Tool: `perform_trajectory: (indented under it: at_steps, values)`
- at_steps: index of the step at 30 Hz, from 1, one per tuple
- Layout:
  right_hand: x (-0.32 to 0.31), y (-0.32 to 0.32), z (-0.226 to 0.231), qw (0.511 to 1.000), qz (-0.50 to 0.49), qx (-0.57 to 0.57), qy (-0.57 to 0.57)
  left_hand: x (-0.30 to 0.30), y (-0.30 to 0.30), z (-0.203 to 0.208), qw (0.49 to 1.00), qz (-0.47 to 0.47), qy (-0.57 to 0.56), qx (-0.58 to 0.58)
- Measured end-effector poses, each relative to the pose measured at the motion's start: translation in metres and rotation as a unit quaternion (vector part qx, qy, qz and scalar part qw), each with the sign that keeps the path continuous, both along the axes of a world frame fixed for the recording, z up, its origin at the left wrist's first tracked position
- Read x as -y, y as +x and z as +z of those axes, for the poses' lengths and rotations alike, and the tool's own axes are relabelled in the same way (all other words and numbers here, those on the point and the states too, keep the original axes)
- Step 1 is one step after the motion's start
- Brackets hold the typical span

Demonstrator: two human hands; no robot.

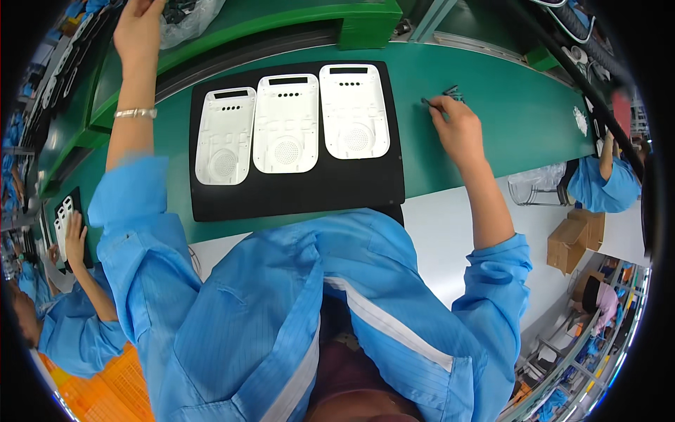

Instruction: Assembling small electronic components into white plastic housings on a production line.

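Note:
Three white plastic housings (288, 123) lie side by side on a black mat (295, 199), each with a slot, small holes and a round perforated patch. My right hand (460, 132) is to the right of the mat, thumb and fingers pinched on a small dark part (426, 102). Just beyond those fingers is a little pile of similar dark pieces (454, 92). My left hand (138, 35) reaches up to the green shelf, beside a clear plastic bag (190, 24) with dark contents. Its fingertips are cut off by the upper picture edge.
A green raised shelf (281, 29) runs behind the green worktable (492, 91). Small white pieces (580, 121) lie at the table's right. At left a co-worker's hand (74, 243) rests by other white housings. Another person in blue (606, 184) sits at right, near cardboard boxes (568, 245).

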State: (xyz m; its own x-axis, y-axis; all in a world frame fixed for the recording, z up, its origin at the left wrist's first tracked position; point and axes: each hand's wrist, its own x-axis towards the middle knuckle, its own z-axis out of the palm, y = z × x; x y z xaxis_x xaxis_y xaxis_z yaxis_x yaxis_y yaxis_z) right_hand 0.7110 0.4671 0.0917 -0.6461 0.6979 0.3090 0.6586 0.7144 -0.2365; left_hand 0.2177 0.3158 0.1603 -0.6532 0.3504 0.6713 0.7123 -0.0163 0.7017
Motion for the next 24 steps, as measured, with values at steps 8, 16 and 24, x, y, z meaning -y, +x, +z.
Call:
perform_trajectory:
  at_steps: [8, 16, 24]
  values:
    - [0.012, -0.086, 0.001, 0.96, 0.234, -0.15, 0.041, 0.056, 0.148, -0.029, 0.941, -0.211, 0.017, 0.263]
    - [0.002, -0.114, -0.014, 0.948, 0.282, -0.116, 0.093, 0.09, 0.176, -0.058, 0.91, -0.221, -0.006, 0.351]
    - [0.009, -0.11, -0.008, 0.951, 0.271, -0.081, 0.127, 0.088, 0.194, -0.059, 0.919, -0.242, -0.037, 0.311]
